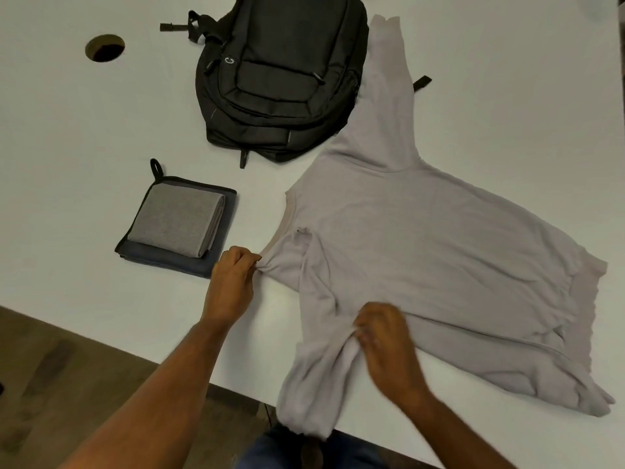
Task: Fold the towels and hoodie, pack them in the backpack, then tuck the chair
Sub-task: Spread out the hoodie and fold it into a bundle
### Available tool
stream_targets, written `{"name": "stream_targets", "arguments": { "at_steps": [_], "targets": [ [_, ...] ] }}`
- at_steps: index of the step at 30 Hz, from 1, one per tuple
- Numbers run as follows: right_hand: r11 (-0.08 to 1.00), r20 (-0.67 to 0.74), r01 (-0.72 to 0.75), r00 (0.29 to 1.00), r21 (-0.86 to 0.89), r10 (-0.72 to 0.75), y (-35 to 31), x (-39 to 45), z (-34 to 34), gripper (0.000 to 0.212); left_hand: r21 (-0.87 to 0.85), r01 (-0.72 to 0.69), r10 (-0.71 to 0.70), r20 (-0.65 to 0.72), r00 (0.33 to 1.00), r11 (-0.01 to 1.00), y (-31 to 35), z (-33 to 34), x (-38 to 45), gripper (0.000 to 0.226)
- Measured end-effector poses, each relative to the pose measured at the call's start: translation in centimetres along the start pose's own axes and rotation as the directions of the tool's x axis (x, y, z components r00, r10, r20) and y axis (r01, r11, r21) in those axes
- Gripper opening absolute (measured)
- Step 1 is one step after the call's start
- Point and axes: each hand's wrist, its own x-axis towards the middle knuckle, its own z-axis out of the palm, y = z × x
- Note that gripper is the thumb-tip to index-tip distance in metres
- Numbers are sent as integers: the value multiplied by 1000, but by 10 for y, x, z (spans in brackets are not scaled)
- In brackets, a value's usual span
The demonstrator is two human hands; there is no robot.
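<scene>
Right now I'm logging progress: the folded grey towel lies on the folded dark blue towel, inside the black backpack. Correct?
Not inside: the head view shows the folded grey towel on the folded dark blue towel, stacked on the white table in front of the black backpack.

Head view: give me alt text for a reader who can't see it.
Both hands pinch a pale hoodie spread on a white table, left hand at its edge, right hand at a sleeve. Two folded towels and a black backpack lie beyond.

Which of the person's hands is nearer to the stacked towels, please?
The left. The left hand pinches the hoodie right beside the towels; the right hand grips the sleeve farther away, at the table's near edge.
</scene>
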Motion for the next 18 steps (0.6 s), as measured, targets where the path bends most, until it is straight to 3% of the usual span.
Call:
{"name": "stream_targets", "arguments": {
  "at_steps": [2, 4, 6, 9, 10, 11, 13, 15, 18],
  "targets": [
    [990, -203, -120, 970, 71, 132, 9, 29, -33, 12, 40, 5, -6, 14, 1000, 999, 0, 1, 2, 32],
    [962, -411, -247, 870, 119, 274, 23, 61, -65, 23, 58, 13, -14, 17, 1000, 998, 3, 1, 2, 37],
    [895, -542, -401, 717, 194, 438, 47, 90, -87, 23, 42, 56, -56, -7, 998, 998, 7, 1, 1, 34],
    [692, -572, -633, 442, 347, 691, 79, 110, -99, 18, -108, 177, -186, -85, 979, 978, 20, -2, -2, 32],
    [691, -586, -646, 436, 324, 683, 82, 109, -97, 21, -181, 215, -234, -91, 968, 960, 25, -3, -2, 33],
    [734, -594, -633, 500, 245, 630, 80, 105, -91, 21, -237, 239, -264, -80, 961, 942, 30, -5, -3, 34],
    [842, -496, -539, 726, 19, 477, 69, 87, -70, 19, -286, 238, -263, -54, 963, 928, 37, -9, -3, 33],
    [890, -306, -437, 872, -132, 383, 64, 64, -48, 19, -313, 215, -239, -38, 970, 925, 39, -10, -1, 26],
    [865, -189, -456, 887, -210, 421, 74, 33, -27, 30, -349, 253, -258, 34, 966, 902, 42, -8, 4, 26]
  ]
}}
